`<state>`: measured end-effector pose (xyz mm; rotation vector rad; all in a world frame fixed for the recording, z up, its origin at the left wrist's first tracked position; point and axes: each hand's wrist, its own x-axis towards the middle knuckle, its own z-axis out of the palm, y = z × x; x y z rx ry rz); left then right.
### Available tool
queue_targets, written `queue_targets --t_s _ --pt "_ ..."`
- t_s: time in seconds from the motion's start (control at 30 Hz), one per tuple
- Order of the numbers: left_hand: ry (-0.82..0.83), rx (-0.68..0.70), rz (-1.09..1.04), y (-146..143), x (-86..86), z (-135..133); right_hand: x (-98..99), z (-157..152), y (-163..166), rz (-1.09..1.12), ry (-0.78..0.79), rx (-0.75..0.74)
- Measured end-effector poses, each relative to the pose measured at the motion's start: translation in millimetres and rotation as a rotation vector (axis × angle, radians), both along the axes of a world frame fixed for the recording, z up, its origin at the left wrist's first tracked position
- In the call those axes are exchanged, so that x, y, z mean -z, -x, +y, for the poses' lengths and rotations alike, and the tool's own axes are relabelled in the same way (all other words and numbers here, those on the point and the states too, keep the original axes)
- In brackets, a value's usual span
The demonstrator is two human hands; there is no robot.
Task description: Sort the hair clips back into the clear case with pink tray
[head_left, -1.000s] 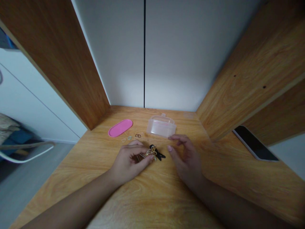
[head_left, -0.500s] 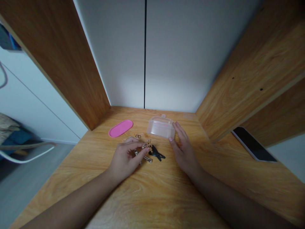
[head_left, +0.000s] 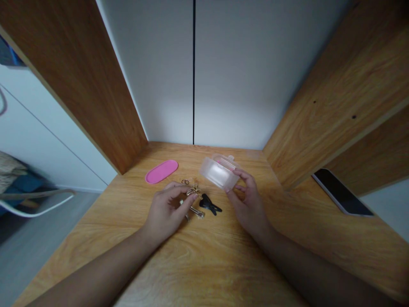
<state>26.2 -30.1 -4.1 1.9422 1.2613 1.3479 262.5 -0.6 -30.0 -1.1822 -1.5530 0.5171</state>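
My left hand (head_left: 168, 207) pinches a gold-coloured metal hair clip (head_left: 193, 190) between thumb and fingers, just above the wooden surface. A silver hair clip (head_left: 197, 212) lies under those fingers, partly hidden by them. Beside it rest black snap hair clips (head_left: 210, 204). My right hand (head_left: 247, 200) is closed on the near right corner of a clear plastic box (head_left: 219, 172), thumb in front and fingers over the edge. The box sits tilted and turned, its lid raised at the back, with something pink showing through.
A pink oval tray (head_left: 162, 172) lies at the back left, and small dark rings (head_left: 185, 182) sit between it and the box. On the right is a phone (head_left: 341, 192). Wooden side panels (head_left: 335, 111) and a white back panel (head_left: 236, 85) enclose the surface.
My right hand has gone from resting against the box to gripping it, and the box has turned and tipped. The left hand keeps the gold clip, shifted slightly left.
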Motion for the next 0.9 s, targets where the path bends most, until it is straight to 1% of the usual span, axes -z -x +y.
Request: queue_targets --t_s 0.17,0.33,0.5,0.73,0.9 --pt "-0.046 -0.015 0.001 1 -0.5 1 1.5 2 -2 0.027 -0.021 0.017" --pt "-0.092 -0.015 0.001 2 -0.1 3 -7.2 -2 -1 -0.052 -0.039 0.028" --pt "-0.096 -0.011 0.014 3 0.1 4 -17.1 -10 5 -0.108 -0.061 0.019" --pt "-0.120 -0.009 0.008 2 -1.1 4 -18.0 -12 7 -0.148 -0.089 0.038" --pt "-0.139 -0.024 -0.012 1 -0.9 4 -20.2 -15 7 -0.219 -0.102 0.042"
